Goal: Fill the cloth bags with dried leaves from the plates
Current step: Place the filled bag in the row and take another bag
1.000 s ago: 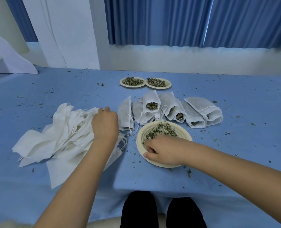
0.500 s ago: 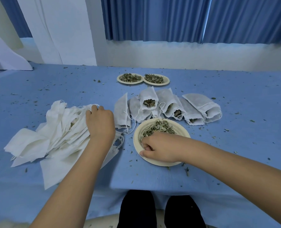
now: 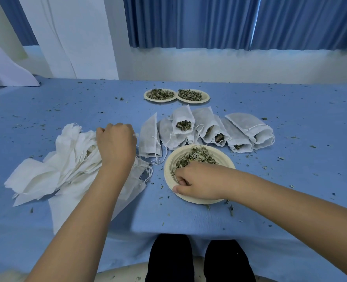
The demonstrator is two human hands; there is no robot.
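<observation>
Right hand [image 3: 201, 182] clutches dried leaves [image 3: 198, 155] in the near-edge plate [image 3: 168, 166]. Left hand [image 3: 115, 145] lies on the empty cloth bags [image 3: 46, 176], its grip hidden. Filled bags [image 3: 247, 127] lie behind the plate.

You work in a plain indoor room set up as a hand-packing station: blue-draped table [image 3: 290, 169], blue curtains [image 3: 189, 21], white wall [image 3: 229, 66], plates [image 3: 167, 169] of dried leaves [image 3: 199, 155], cloth bags [image 3: 248, 127].

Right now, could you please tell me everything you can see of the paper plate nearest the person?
The round cream paper plate lies flat on the blue tablecloth near the table's front edge, before the row of filled white cloth bags. Its ribbed rim is raised. Dried green leaves cover its far half; the right hand rests inside, curled into them.
</observation>
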